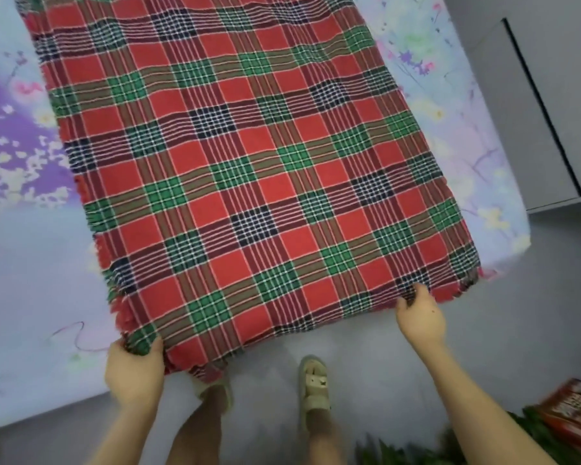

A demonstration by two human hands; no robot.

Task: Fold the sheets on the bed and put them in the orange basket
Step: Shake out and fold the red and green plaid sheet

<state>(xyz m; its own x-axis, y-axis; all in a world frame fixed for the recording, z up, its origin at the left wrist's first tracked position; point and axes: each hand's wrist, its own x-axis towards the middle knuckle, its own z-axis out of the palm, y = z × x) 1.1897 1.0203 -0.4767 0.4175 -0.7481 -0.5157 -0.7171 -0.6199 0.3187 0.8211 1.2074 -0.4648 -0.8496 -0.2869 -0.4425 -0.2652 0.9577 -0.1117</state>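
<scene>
One plaid sheet (249,169) is lying spread on the bed (31,263), its long axis running away from the person and tilting slightly left, its far end cut off by the frame. The left hand (133,374) is pinching the near left corner, and the right hand (420,317) is gripping the near edge beside the right corner. The near edge is hanging over the bed's side, partly hiding one of two sandals (314,384).

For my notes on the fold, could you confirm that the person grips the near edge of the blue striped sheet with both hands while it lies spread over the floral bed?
Not quite: the sheet is a red, green and navy plaid woven sheet, not blue striped. The head view shows the left hand and right hand gripping its near edge over the floral bed.
</scene>
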